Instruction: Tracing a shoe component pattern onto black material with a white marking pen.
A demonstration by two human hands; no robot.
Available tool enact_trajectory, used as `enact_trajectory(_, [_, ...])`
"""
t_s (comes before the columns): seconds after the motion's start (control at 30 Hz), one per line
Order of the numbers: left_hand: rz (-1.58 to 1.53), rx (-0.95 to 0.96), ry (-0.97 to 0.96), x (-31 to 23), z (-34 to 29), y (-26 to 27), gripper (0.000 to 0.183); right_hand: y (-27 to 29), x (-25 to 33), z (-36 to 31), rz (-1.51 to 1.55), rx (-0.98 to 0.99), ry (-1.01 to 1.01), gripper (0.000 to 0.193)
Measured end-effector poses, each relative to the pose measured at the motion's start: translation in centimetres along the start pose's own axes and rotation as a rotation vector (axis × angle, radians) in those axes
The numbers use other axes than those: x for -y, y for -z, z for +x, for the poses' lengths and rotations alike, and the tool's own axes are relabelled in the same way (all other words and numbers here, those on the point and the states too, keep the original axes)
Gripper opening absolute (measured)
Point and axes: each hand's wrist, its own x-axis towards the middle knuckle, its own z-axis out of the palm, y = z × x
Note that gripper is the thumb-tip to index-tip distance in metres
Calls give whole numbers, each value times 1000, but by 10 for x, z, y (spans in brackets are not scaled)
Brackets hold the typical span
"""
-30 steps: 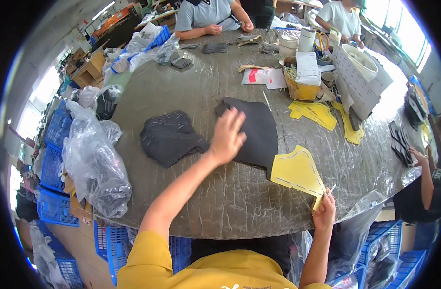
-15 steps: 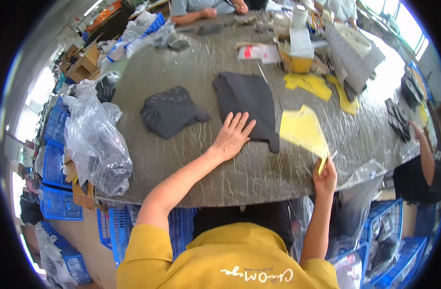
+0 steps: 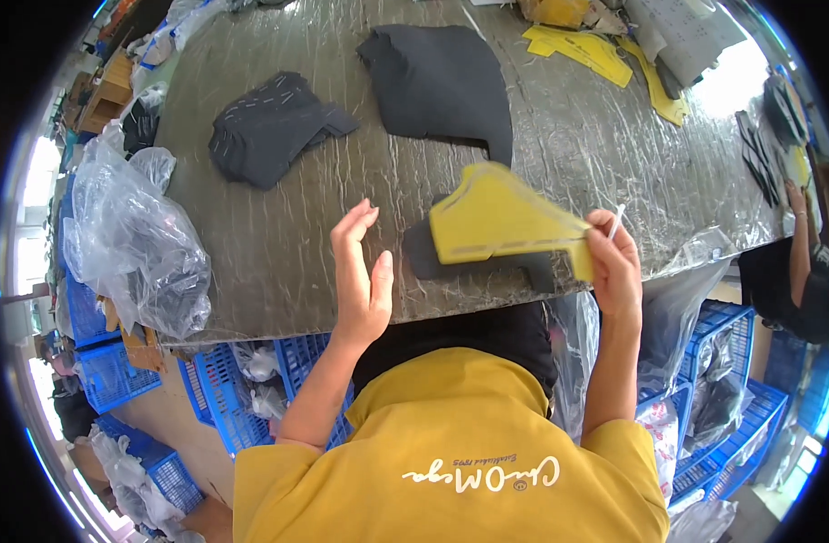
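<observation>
My left hand (image 3: 362,281) is raised near the table's front edge, fingers apart and holding nothing. In my right hand (image 3: 616,267), a flat yellow template (image 3: 509,217) is pinched at its narrow end, along with a thin white pen-like stick (image 3: 617,220). Beneath the template, and partly hidden by it, a single dark grey cut piece (image 3: 421,253) lies near the front edge. Farther off rests a stack of dark grey cut pieces (image 3: 437,86). Left of that stack is another dark pile (image 3: 274,131) with short white marks along its edges.
Other yellow templates (image 3: 582,54) lie at the far right of the table (image 3: 278,244). Clear plastic bags (image 3: 138,240) bulge at the left edge. Blue crates (image 3: 722,425) stand below on both sides. Dark strips (image 3: 758,158) and another person's hand (image 3: 796,199) are at the right.
A dark piece has come off the stack toward me, and my left hand has let go of it. My right hand has brought the yellow template left over that piece. The view has shifted nearer.
</observation>
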Motion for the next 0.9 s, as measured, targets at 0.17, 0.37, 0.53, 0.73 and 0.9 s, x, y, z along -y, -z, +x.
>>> enact_trajectory(0.17, [215, 376, -208, -21, 6, -3, 54, -44, -8, -25, -961, 52, 267, 13])
enact_trajectory(0.37, [386, 522, -228, 6, 5, -18, 62, -49, -11, -21, -1065, 57, 302, 13])
enact_trajectory(0.53, [378, 551, -265, -8, 13, -19, 66, -40, -9, -12, -1044, -15, 313, 12])
enact_trajectory(0.73, [373, 543, -255, 1, 10, -18, 67, -49, 8, -25, -1229, 43, 167, 25])
enact_trajectory(0.9, [397, 535, -245, -4, 9, -20, 64, -43, 2, -47, -1314, 77, 207, 52])
